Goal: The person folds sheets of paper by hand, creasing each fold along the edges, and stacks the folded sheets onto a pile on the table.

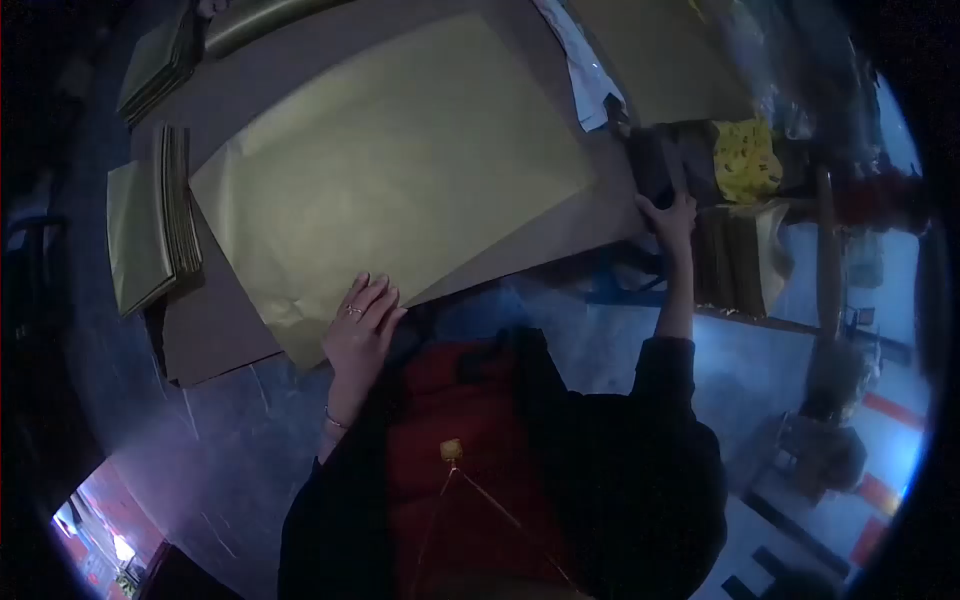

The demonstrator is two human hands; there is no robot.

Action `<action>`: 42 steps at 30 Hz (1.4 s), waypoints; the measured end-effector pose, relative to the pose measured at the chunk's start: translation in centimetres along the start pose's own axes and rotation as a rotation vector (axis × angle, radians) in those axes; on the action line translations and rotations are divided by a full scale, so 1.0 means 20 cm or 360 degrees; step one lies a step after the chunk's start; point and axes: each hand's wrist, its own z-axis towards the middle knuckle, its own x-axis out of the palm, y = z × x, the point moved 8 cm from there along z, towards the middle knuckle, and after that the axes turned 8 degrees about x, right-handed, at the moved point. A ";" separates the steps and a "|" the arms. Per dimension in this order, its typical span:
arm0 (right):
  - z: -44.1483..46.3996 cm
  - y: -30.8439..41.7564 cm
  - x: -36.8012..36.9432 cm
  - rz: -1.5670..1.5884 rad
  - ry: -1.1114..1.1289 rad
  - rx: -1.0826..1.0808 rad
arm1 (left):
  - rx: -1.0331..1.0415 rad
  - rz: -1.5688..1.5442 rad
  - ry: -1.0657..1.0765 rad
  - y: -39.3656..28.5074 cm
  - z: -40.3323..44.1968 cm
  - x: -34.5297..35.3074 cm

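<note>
One sheet lies on brown tabletop: probably light, flexible, crease-prone; hold by edges. Left hand, fingers extended, rests on near edge, grasping nothing; right hand, thumb spread, at dark object, grip unclear.

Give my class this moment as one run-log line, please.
left hand: on near edge of sheet | right hand: at dark object, grip unclear | sheet: spread on table | stack: left of sheet
</note>
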 end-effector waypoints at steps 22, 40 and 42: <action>-0.85 0.74 0.04 0.0283 -0.0359 -0.1126 | -0.0021 -0.0157 -0.0034 -0.08 -0.04 0.05; -0.61 2.11 0.59 0.0194 -0.0178 -0.1422 | -0.0105 -0.0225 0.0248 -0.07 0.06 0.03; -0.60 2.11 0.59 0.0153 -0.0149 -0.1410 | -0.0369 -0.0298 0.0509 0.01 0.20 0.00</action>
